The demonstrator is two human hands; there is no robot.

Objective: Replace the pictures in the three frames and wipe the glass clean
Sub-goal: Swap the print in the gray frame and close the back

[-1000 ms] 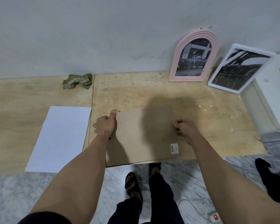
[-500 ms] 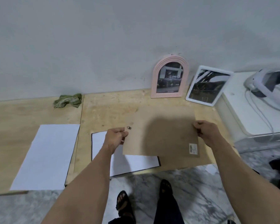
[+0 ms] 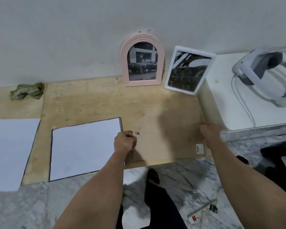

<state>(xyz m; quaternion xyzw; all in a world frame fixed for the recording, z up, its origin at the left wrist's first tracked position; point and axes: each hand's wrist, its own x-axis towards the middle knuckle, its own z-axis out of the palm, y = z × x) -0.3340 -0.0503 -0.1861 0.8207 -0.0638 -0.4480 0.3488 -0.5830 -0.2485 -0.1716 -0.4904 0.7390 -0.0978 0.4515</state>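
From the head camera, you are gripping the brown backing board [image 3: 165, 138] by its two side edges. Your left hand [image 3: 125, 142] is clenched around the board's left edge, fingers curled under and thumb on top, just beside a small metal hanger clip [image 3: 137, 133] fixed to the board. Your right hand [image 3: 208, 132] is pinching the right edge, above a small barcode sticker [image 3: 199, 148] at the board's near right corner. The board is sitting flat or nearly flat over the right part of the plywood table [image 3: 92, 103]; whether it is touching the wood you cannot tell.

Just left of your left hand, the dark-edged open frame [image 3: 51, 156] is lying face down with a white sheet [image 3: 84, 147] filling it; the board's left edge is overlapping its right side slightly. Further left, a second white sheet [image 3: 12, 151] is lying flat and hanging over the table's near edge.

At the back, a pink arched frame [image 3: 125, 63] is standing against the wall [image 3: 73, 38], and a white rectangular frame [image 3: 190, 71] is leaning beside it against a white cabinet [image 3: 224, 96], which is crowding your right hand. A white headset [image 3: 262, 71] is resting on that cabinet. A crumpled green cloth [image 3: 27, 90] is lying at the far left by the wall.
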